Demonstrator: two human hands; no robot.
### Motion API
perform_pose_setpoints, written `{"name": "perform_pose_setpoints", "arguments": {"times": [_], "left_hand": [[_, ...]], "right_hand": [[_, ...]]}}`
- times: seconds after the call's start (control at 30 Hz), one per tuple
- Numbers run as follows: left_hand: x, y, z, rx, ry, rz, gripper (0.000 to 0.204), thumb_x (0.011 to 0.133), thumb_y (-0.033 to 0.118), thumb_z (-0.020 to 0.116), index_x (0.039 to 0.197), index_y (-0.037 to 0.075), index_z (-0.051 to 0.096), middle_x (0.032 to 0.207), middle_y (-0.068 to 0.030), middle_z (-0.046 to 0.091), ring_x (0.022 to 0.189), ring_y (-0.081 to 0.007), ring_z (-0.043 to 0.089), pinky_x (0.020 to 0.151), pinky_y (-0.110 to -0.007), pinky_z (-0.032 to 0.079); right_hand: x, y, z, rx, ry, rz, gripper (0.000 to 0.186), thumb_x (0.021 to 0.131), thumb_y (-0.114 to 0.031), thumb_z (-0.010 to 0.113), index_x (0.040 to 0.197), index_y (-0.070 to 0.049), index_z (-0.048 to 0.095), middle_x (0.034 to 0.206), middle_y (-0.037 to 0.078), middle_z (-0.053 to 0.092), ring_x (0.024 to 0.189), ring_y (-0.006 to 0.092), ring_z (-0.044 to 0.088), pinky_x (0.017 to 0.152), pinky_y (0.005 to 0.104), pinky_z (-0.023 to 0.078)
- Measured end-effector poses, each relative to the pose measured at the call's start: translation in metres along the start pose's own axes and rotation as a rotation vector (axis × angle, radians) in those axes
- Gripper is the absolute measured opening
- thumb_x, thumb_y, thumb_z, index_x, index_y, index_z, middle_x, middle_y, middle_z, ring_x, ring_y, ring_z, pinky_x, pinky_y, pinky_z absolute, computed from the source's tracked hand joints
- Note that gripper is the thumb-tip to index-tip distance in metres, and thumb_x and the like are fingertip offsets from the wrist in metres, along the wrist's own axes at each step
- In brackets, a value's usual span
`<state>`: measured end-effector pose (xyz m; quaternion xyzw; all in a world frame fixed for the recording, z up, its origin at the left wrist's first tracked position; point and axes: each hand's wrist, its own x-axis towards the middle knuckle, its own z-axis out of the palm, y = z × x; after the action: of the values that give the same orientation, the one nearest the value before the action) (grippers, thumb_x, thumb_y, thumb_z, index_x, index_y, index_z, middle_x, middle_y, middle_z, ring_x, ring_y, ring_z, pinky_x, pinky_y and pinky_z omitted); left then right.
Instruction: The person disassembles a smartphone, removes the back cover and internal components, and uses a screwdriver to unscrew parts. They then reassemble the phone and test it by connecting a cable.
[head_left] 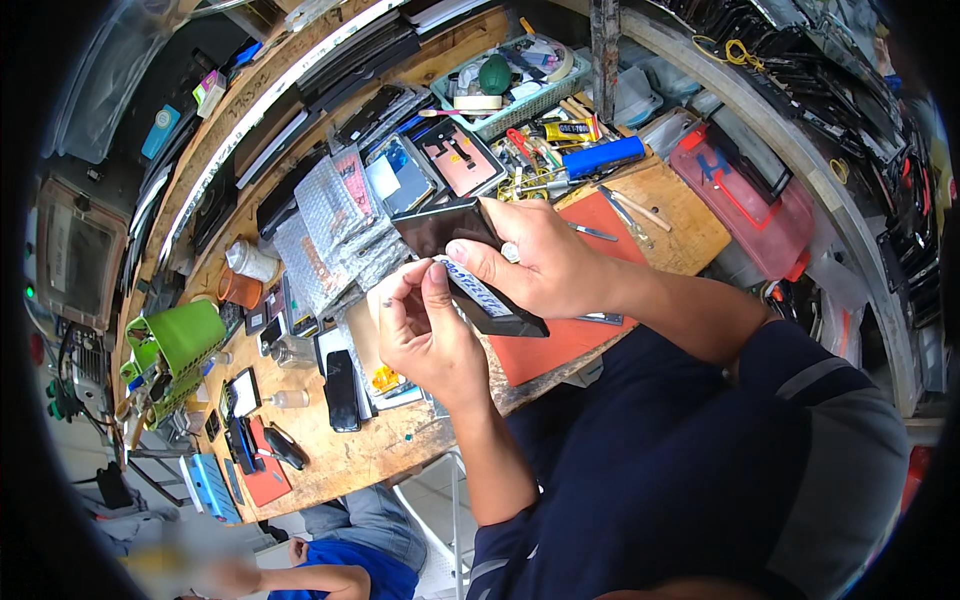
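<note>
My right hand [540, 260] grips a dark flat device [440, 222] above the bench, its thumb across the middle. The device looks folded open or in two parts; I cannot tell which. Its lower part carries a white label [475, 292] with blue markings. My left hand [430, 335] is closed at the device's lower left edge, fingers curled and thumb tip at the label's end. Beneath lies an orange mat [540, 355], with a slim metal tool [592, 233] on it. A black phone [342, 390] lies left of my left hand.
The wooden bench [350, 460] holds bubble-wrap pouches [310, 250], a tool basket [505, 85], a green basket [170, 345] and several opened devices. A red plastic case [740, 220] is at the right, beside shelving. Another person in blue [340, 560] sits at the bottom left.
</note>
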<state>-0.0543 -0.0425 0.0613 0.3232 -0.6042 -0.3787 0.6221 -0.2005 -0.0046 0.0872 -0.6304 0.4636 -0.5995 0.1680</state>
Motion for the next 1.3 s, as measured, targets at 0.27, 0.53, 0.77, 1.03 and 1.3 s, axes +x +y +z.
{"name": "perform_pose_setpoints", "arguments": {"times": [0.27,0.53,0.77,1.03,1.3], "left_hand": [[0.004,-0.010,0.005,0.013,0.047,-0.076,0.010,0.102,0.006,0.074,0.107,-0.002,0.070,0.103,-0.0056,0.070,0.091,-0.0106,0.065,0.083,-0.026,0.054],[0.011,-0.010,-0.001,0.393,-0.060,0.065,0.021,0.111,0.014,0.059,0.105,-0.006,0.060,0.101,-0.0159,0.061,0.092,-0.0267,0.061,0.084,-0.040,0.050],[0.003,-0.011,-0.003,0.506,-0.101,0.228,0.025,0.115,0.017,0.051,0.105,-0.005,0.054,0.099,-0.0155,0.057,0.096,-0.0282,0.057,0.093,-0.041,0.046],[0.010,-0.014,-0.002,0.414,-0.077,0.154,0.016,0.110,0.012,0.063,0.107,-0.003,0.062,0.100,-0.0091,0.068,0.092,-0.0171,0.064,0.085,-0.034,0.053],[0.002,-0.015,0.001,0.569,-0.244,0.368,0.021,0.112,0.013,0.051,0.100,-0.004,0.050,0.107,-0.0227,0.058,0.099,-0.0375,0.058,0.090,-0.049,0.046]], "right_hand": [[0.007,0.012,0.003,0.170,0.015,0.172,0.026,0.103,-0.021,0.067,0.100,0.005,0.064,0.081,0.024,0.068,0.074,0.0362,0.072,0.066,0.0432,0.052],[0.011,0.015,0.014,-0.046,0.025,-0.104,0.023,0.101,-0.016,0.066,0.095,0.006,0.058,0.077,0.026,0.065,0.072,0.0465,0.066,0.064,0.0514,0.049],[0.008,0.013,0.015,0.030,0.100,0.067,0.022,0.101,-0.016,0.067,0.103,0.005,0.065,0.081,0.023,0.070,0.071,0.0327,0.070,0.064,0.0433,0.052],[0.003,0.014,0.008,0.043,0.042,-0.007,0.019,0.101,-0.013,0.067,0.108,0.005,0.065,0.086,0.022,0.072,0.080,0.0363,0.074,0.071,0.0437,0.056],[0.002,0.006,0.000,0.026,0.106,0.058,0.018,0.100,-0.011,0.067,0.106,0.006,0.063,0.081,0.022,0.070,0.075,0.0375,0.073,0.066,0.0456,0.053]]}}
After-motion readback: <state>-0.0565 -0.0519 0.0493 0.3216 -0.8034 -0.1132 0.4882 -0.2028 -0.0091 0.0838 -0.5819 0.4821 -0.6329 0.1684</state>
